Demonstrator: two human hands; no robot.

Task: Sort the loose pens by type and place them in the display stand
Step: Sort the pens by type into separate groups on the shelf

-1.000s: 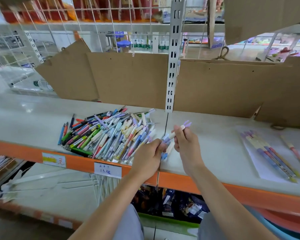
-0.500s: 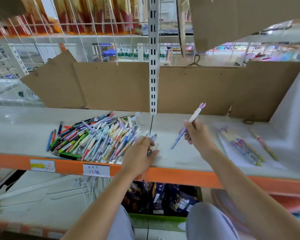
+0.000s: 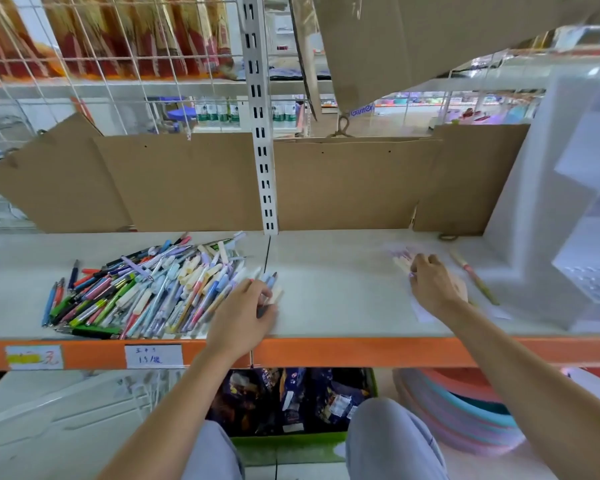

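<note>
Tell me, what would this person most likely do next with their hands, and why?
Probably let go with the right hand, which rests on the small purple-and-cream group lying on the paper, then bring it back toward the big pile. The left hand already touches pens at the pile's edge, so many loose pens remain to sort.

Setting: retail shop, stationery/general goods aisle. Evidence: orange-edged shelf point(image 3: 361, 351) across lower frame with handwritten price labels point(image 3: 154, 356) stuck on front edge, lower left. Slotted upright point(image 3: 261, 133) at centre, wire grid point(image 3: 94, 57) upper left with packaged red-gold goods behind. Bottles point(image 3: 219, 112) in rows on far shelf, upper centre. Pen pile point(image 3: 146, 289) on shelf at left. White display stand point(image 3: 548, 216) at right. Stacked plastic basins point(image 3: 465, 420) below shelf, lower right.
</note>
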